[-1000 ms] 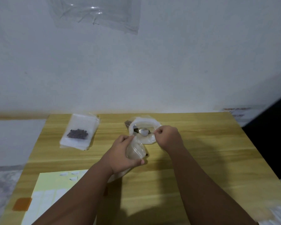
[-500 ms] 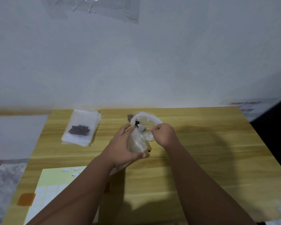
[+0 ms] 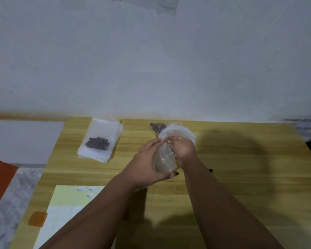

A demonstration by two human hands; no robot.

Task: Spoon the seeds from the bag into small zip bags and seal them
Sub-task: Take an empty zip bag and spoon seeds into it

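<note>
- The wall fills the upper half, pale and bare but for a clear plastic sheet stuck at its top edge.
- The wooden table spans the lower half, its far edge against the wall.
- Both forearms reach forward from the lower edge and meet near the middle of the table.
- A pale yellow sheet lies at the near left of the table, partly under the left forearm, with an orange tab just beside its left edge.
- A stack of small zip bags lies flat at the far left of the table, well apart from the hands; the top one holds a cluster of dark seeds.
- The large seed bag sits at the far middle, its rolled white rim just behind the hands and dark seeds showing at its left side.
- The left hand cups a small clear zip bag from the left and below, fingers curled round it, thumb along its lower edge.
- The right hand is closed at that bag's mouth, fingertips pinched together; what they pinch cannot be made out.
- The clear bag is upright and puffed open; its contents are too blurred to tell.
- Two loose seeds lie on the table near the right wrist.
</note>
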